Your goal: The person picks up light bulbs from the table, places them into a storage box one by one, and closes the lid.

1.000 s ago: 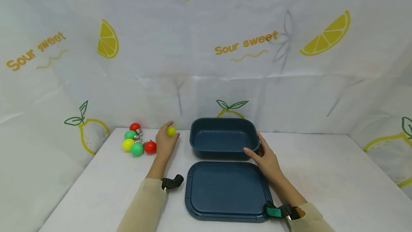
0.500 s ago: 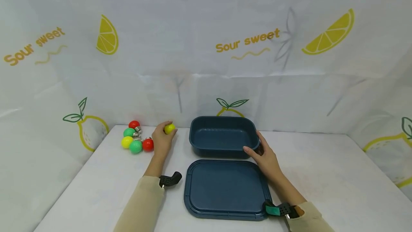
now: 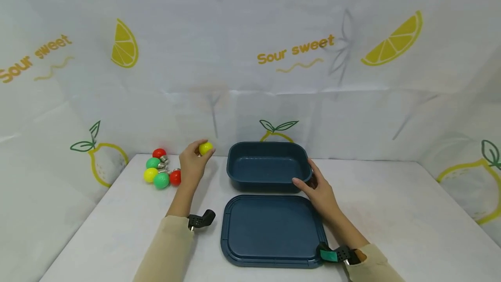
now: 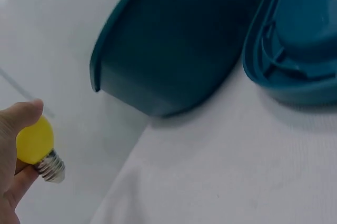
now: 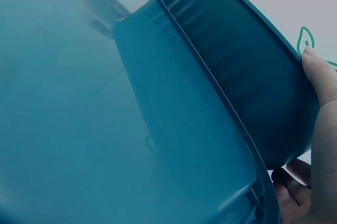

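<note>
Pinching the yellow bulb (image 4: pixel 35 142) in the left hand (image 3: pixel 192 163), the nearer hand, and pointing its long axis, screw base first, slantwise down past the lower finger. Having the blue box (image 3: pixel 270 169) to the right of these fingers, a gap between. Gripping a corner at its farther end with the right hand (image 3: pixel 322 193). Partly hiding the bulb behind the thumb, a red bulb (image 3: pixel 175 177) behind the left hand.
</note>
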`<state>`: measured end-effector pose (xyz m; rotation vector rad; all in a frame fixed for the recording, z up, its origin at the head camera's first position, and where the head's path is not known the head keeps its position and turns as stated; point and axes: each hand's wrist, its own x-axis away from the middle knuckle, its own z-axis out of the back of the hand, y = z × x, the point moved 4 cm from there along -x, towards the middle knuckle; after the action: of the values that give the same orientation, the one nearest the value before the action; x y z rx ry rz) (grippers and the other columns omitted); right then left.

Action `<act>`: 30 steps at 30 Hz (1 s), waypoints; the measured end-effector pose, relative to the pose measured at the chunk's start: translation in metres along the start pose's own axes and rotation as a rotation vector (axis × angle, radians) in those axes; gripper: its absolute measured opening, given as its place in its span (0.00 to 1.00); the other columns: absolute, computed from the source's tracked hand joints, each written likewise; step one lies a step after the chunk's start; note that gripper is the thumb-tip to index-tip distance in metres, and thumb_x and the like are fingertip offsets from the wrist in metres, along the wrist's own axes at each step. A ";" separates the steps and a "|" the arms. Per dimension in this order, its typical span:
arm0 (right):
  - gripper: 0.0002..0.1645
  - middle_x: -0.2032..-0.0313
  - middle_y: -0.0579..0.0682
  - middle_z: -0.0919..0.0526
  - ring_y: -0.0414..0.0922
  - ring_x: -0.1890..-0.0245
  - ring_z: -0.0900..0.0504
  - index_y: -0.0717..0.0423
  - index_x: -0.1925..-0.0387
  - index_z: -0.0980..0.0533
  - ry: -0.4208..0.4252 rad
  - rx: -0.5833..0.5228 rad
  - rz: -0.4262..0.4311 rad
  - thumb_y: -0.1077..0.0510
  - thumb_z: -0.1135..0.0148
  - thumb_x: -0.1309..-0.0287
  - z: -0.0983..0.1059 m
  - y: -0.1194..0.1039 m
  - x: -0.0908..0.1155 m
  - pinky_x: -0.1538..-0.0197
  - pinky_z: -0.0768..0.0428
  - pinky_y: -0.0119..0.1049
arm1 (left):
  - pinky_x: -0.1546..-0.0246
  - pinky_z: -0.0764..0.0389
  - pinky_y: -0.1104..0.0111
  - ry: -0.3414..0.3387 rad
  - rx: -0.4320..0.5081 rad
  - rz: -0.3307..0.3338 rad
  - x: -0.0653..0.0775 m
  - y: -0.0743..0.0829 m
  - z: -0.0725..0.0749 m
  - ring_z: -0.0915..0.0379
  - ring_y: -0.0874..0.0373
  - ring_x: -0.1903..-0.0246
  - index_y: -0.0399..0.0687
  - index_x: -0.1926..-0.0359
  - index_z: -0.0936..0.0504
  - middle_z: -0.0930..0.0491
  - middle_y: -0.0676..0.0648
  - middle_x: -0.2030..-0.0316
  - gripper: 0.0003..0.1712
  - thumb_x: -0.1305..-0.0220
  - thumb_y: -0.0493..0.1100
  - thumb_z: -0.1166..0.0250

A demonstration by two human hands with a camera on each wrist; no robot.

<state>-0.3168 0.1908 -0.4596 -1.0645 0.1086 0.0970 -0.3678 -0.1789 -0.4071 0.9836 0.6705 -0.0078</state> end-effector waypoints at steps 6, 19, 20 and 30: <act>0.56 0.25 0.66 0.38 0.60 0.26 0.34 0.42 0.18 0.58 -0.006 0.003 0.000 0.38 0.37 0.34 0.000 -0.002 0.001 0.28 0.31 0.57 | 0.45 0.15 0.55 -0.046 0.079 -0.002 -0.001 0.014 -0.002 0.16 0.43 0.48 0.39 0.47 0.15 0.15 0.38 0.47 0.23 0.42 0.43 0.24; 0.56 0.25 0.66 0.38 0.60 0.26 0.34 0.42 0.18 0.58 -0.005 0.001 0.005 0.38 0.36 0.35 0.000 -0.001 0.001 0.28 0.30 0.57 | 0.40 0.19 0.55 -0.208 0.240 -0.059 0.007 0.037 -0.022 0.20 0.43 0.41 0.37 0.41 0.20 0.19 0.38 0.43 0.26 0.40 0.39 0.26; 0.56 0.25 0.66 0.38 0.60 0.26 0.34 0.42 0.18 0.58 -0.005 -0.001 0.006 0.38 0.36 0.35 0.000 -0.001 0.001 0.28 0.30 0.57 | 0.39 0.20 0.55 -0.218 0.244 -0.062 0.008 0.037 -0.024 0.21 0.43 0.41 0.38 0.40 0.21 0.20 0.38 0.43 0.27 0.40 0.39 0.26; 0.56 0.26 0.66 0.37 0.61 0.27 0.32 0.43 0.18 0.57 0.000 -0.009 0.018 0.40 0.35 0.35 0.000 -0.001 0.002 0.29 0.29 0.57 | 0.38 0.21 0.53 -0.278 0.208 -0.061 0.014 0.036 -0.034 0.22 0.44 0.41 0.41 0.40 0.19 0.22 0.40 0.45 0.26 0.38 0.41 0.27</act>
<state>-0.3150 0.1901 -0.4587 -1.0727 0.1177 0.1140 -0.3635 -0.1277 -0.3999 1.1358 0.4490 -0.2683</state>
